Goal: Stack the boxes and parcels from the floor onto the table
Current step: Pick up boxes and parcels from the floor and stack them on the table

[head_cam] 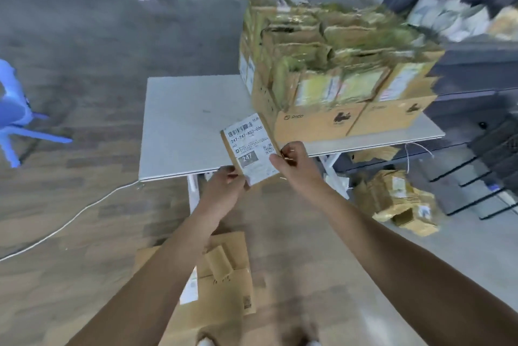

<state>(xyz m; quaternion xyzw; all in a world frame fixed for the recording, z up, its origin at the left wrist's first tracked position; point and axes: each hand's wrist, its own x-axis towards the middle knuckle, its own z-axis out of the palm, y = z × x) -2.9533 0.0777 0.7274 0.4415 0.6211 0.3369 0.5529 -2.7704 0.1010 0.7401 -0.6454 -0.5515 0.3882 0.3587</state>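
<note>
The small flat brown cardboard parcel with a white shipping label [251, 146] hangs over the near edge of the pale grey table [182, 121]. The left hand [224, 186] pinches its lower corner and the right hand [291, 160] pinches its right edge. It looks light and stiff, so edge grips should serve. Its back and thickness are hidden, and the stack of brown cardboard boxes [336, 65] on the table is blurred.

Blue chair [15, 113], white floor cable [73, 218]
</note>
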